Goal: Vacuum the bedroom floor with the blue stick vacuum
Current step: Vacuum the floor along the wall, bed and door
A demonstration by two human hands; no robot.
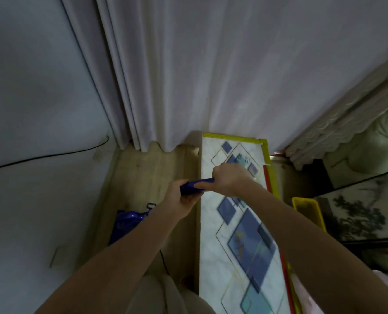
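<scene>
The blue stick vacuum's handle [194, 186] runs across the middle of the head view. My left hand [182, 199] grips its left end and my right hand [230, 179] grips its right end, fingers curled round it. The vacuum's shiny blue body [126, 223] shows lower left, partly hidden behind my left forearm. Its floor head is out of sight. The light wooden floor [147, 171] lies below, in the corner.
A pale wall [41, 98] stands on the left with a black cable [52, 155] along it. Grey curtains [211, 75] hang ahead. A long white panel with blue diamonds [240, 234] leans at right, beside a yellow bin [308, 209] and the bed's edge [347, 123].
</scene>
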